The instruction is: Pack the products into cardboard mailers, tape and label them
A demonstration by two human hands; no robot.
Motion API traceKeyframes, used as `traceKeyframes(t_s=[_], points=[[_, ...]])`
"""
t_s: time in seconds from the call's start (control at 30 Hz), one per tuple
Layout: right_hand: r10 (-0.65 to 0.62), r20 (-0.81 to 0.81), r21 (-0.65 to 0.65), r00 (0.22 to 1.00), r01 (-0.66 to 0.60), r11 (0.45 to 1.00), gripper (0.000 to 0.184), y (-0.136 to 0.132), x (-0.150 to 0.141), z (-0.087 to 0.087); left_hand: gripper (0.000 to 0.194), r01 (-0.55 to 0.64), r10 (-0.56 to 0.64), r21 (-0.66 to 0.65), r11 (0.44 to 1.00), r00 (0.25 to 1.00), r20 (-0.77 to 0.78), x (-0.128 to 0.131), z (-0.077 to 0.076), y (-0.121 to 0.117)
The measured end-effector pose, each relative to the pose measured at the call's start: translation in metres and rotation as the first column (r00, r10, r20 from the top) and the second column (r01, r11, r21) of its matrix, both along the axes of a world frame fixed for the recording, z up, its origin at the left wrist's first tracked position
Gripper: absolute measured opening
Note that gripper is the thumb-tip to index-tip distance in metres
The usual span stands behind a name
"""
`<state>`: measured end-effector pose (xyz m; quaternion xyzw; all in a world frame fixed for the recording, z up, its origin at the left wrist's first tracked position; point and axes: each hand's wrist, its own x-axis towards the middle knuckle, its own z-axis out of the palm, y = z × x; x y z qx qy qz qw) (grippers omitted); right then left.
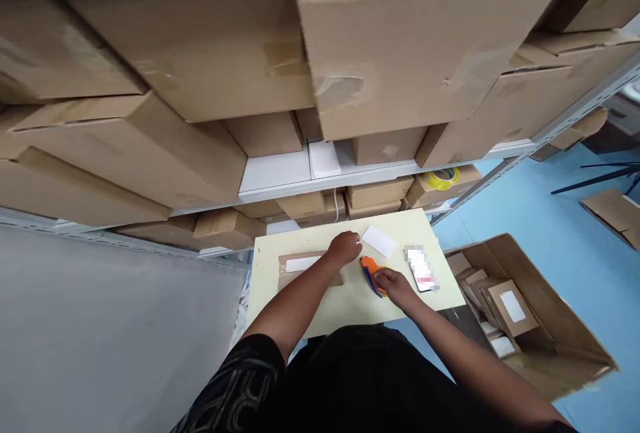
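Observation:
My right hand [393, 285] grips an orange and blue tape dispenser [371, 269] just above the small cream table [360, 313]. To its left my left hand [345, 249] is closed, with a tiny white bit showing at the fingertips. What it pinches, if anything, is too small to make out. Under my left forearm lies a flat cardboard box [286, 278] with a white label [300, 264], partly hidden by the arm. A white rectangular card or paper stack [379, 241] rests between and beyond my hands. A phone-like item [421, 269], partly blurred out, lies at the right.
Shelves packed with large cardboard boxes [400, 53] rise right behind the table. A yellow tape roll [443, 178] sits on a lower box. On the right, a big open carton [565, 300] holds several small labelled boxes [503, 296]. A grey wall [120, 326] stands left.

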<state>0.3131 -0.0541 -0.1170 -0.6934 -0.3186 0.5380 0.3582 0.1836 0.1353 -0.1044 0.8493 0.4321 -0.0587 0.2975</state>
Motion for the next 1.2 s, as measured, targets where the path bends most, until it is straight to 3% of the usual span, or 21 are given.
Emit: traceKeyframes(t_s=[0.13, 0.27, 0.47, 0.63, 0.83, 1.2], points=[[0.027, -0.042, 0.013, 0.999, -0.027, 1.000, 0.033, -0.006, 0.025, -0.006, 0.027, -0.050, 0.046, -0.025, 0.998, 0.989, -0.141, 0.048, -0.034, 0.018], [0.003, -0.062, 0.018, 0.998, -0.002, 1.000, 0.033, -0.013, 0.048, -0.008, 0.036, -0.087, 0.078, -0.032, 0.996, 0.973, -0.218, 0.079, -0.068, 0.028], [-0.027, -0.059, -0.038, 0.998, 0.025, 0.999, 0.030, -0.020, 0.078, -0.017, 0.038, -0.140, 0.131, -0.019, 0.990, 0.958, -0.256, 0.096, -0.093, 0.028], [-0.029, -0.074, -0.048, 0.997, 0.025, 0.999, 0.031, -0.021, 0.087, -0.029, 0.033, -0.190, 0.171, -0.039, 0.981, 0.943, -0.286, 0.098, -0.097, 0.035], [-0.010, -0.078, -0.084, 0.997, 0.003, 0.996, 0.031, -0.017, 0.085, -0.030, 0.024, -0.143, 0.133, -0.013, 0.990, 0.948, -0.289, 0.093, -0.092, 0.038], [0.005, -0.086, -0.087, 0.996, -0.013, 0.996, 0.034, -0.015, 0.089, -0.038, 0.030, -0.016, 0.033, 0.080, 0.997, 0.977, -0.213, 0.086, -0.070, 0.011]])
